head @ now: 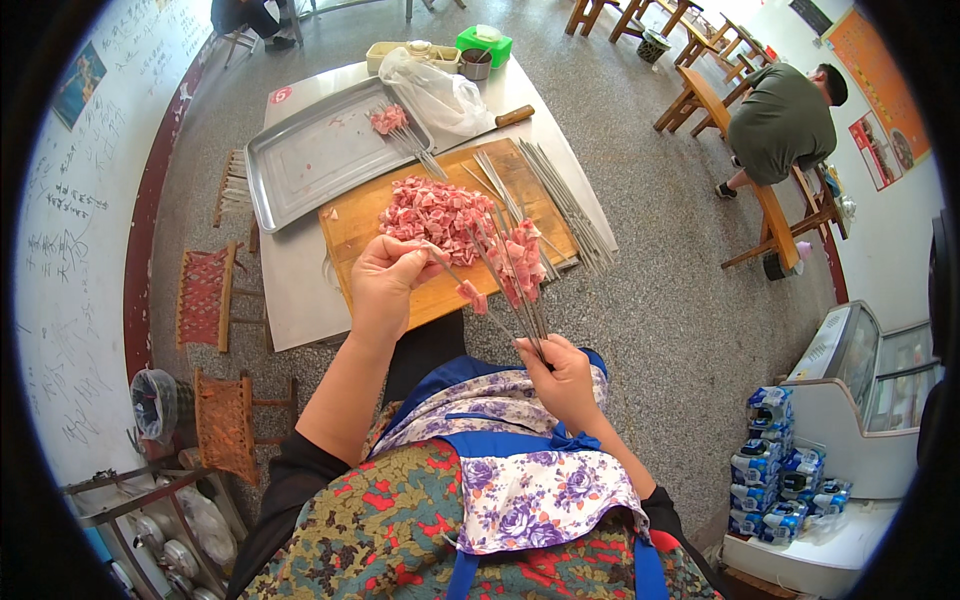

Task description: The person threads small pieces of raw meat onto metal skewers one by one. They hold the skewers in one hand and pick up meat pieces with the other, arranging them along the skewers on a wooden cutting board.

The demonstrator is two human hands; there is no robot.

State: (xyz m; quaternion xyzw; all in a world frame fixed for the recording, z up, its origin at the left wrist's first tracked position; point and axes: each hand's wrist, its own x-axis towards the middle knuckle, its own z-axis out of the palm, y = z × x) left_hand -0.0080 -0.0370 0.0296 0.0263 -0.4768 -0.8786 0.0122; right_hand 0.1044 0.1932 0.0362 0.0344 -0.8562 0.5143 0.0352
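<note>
My left hand [388, 277] pinches a piece of raw meat at the tip of a metal skewer. Lower on that same skewer sits another meat piece [472, 296]. In my right hand [561, 382] is a bundle of metal skewers [541, 330], fanned upward, several of them threaded with meat chunks [521, 262]. Beyond my hands, a heap of diced raw meat [435, 214] lies on a wooden cutting board [352, 232]. Bare skewers [566, 206] lie along the board's right side, and a few more [495, 176] rest on the board itself.
A metal tray [300, 165] at the table's [289, 300] left holds loaded skewers [390, 120]. Behind the board lie a wood-handled knife [515, 115] and a plastic bag [442, 94]. Woven stools [206, 296] stand left of the table. A person [784, 124] sits on a bench at the right.
</note>
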